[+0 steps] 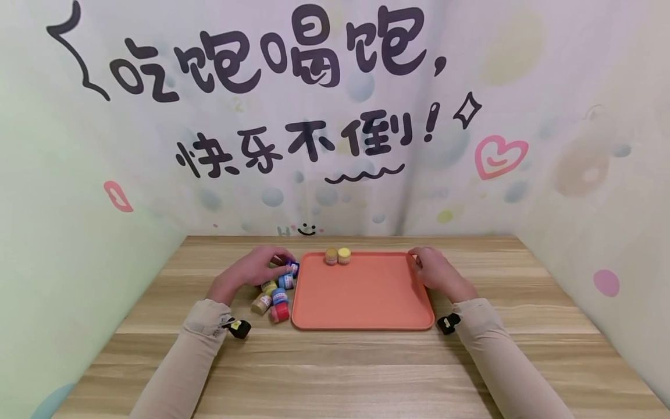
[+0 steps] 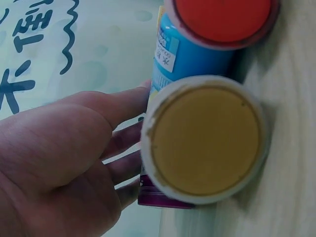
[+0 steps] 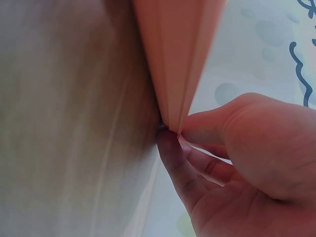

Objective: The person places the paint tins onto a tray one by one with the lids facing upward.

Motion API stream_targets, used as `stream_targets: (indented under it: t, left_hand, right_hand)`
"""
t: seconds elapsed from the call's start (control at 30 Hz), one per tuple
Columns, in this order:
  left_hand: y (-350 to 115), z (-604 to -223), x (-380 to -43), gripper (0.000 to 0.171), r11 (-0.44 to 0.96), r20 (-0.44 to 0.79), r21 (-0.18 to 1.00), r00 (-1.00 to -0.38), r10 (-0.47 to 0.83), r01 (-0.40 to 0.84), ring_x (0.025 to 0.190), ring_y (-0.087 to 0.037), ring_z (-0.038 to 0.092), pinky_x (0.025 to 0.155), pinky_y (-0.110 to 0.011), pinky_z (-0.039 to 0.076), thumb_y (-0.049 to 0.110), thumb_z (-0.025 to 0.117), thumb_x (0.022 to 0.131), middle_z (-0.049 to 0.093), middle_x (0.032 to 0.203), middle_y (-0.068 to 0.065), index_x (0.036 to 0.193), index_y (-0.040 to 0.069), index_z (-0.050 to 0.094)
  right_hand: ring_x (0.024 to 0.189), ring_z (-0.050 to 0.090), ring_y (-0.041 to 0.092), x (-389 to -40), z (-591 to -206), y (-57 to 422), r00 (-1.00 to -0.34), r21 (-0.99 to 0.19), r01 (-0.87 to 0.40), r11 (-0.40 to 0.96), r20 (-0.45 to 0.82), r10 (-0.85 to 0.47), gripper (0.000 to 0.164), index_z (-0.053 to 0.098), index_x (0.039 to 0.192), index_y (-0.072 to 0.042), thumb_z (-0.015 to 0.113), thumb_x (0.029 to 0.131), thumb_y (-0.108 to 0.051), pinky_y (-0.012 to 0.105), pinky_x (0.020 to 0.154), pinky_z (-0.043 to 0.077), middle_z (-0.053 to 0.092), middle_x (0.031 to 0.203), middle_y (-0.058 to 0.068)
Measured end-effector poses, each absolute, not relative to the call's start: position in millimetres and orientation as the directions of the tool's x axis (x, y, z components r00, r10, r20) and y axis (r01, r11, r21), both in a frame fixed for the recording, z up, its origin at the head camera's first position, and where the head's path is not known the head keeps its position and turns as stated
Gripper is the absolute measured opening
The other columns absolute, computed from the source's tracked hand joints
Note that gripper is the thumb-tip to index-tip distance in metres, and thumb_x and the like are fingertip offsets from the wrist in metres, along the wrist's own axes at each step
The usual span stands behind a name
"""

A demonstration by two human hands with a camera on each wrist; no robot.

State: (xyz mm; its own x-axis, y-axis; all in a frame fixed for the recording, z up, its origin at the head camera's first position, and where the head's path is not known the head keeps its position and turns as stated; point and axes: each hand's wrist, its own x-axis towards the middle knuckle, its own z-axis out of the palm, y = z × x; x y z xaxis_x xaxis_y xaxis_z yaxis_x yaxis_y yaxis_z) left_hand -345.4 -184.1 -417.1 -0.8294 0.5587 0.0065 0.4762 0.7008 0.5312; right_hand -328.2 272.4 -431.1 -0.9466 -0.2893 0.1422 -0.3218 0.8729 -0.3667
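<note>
In the head view my left hand (image 1: pixel 257 265) is at the far end of a cluster of small paint jars, thumb and fingertips around a dark blue-purple jar (image 1: pixel 293 268) by the tray's left edge. The left wrist view shows its fingers partly hidden behind a jar with a tan lid (image 2: pixel 205 140); a blue jar (image 2: pixel 190 57) and a red-lidded jar (image 2: pixel 224 19) lie beside it. With thumb and fingers, my right hand (image 1: pixel 435 269) pinches the far right corner of an orange tray (image 1: pixel 361 297). The right wrist view shows the tray's rim (image 3: pixel 175 74) between them.
Two upright jars, one brown-lidded (image 1: pixel 331 256) and one yellow-lidded (image 1: pixel 344 256), stand at the tray's far edge. Yellow (image 1: pixel 268 287) and light blue jars (image 1: pixel 280 297) lie left of the tray. Behind the wooden table (image 1: pixel 356 372) hangs a printed wall cloth (image 1: pixel 335 203).
</note>
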Motion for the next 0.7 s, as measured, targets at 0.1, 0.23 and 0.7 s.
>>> stream_targets:
  t: [0.1, 0.23, 0.7]
  left_hand:
    - [-183.8, -417.4, -345.9, 0.03, 0.684, 0.027, 0.55, -0.828, 0.56, 0.48, 0.127, -0.035, 0.071, 0.11, -0.055, 0.058, 0.021, 0.069, 0.108, 0.073, 0.134, -0.013, 0.135, 0.009, 0.071]
    - [-183.5, -418.5, -346.8, 0.031, 0.671, 0.062, 0.555, -0.829, 0.556, 0.492, 0.126, -0.035, 0.072, 0.108, -0.053, 0.059, 0.022, 0.07, 0.107, 0.072, 0.135, -0.013, 0.136, 0.01, 0.072]
    - [-177.0, -419.8, -345.2, 0.034, 0.646, 0.13, 0.588, -0.845, 0.518, 0.487, 0.126, -0.036, 0.072, 0.11, -0.055, 0.058, 0.025, 0.075, 0.104, 0.072, 0.134, -0.01, 0.135, 0.01, 0.072]
  right_hand:
    - [0.085, 0.061, 0.027, -327.3, -430.5, 271.2, -0.95, -0.373, -0.313, 0.873, 0.132, -0.283, 0.029, 0.069, 0.133, 0.008, 0.06, 0.107, -0.002, 0.044, 0.08, 0.057, 0.072, 0.103, 0.019]
    - [0.082, 0.061, 0.026, -326.1, -429.2, 270.8, -0.954, -0.388, -0.3, 0.871, 0.115, -0.277, 0.032, 0.066, 0.136, 0.008, 0.06, 0.107, -0.003, 0.043, 0.078, 0.057, 0.07, 0.098, 0.017]
    - [0.08, 0.063, 0.024, -326.5, -430.0, 272.6, -0.952, -0.414, -0.306, 0.857, 0.13, -0.277, 0.028, 0.067, 0.132, 0.007, 0.061, 0.108, -0.006, 0.042, 0.075, 0.058, 0.07, 0.094, 0.015]
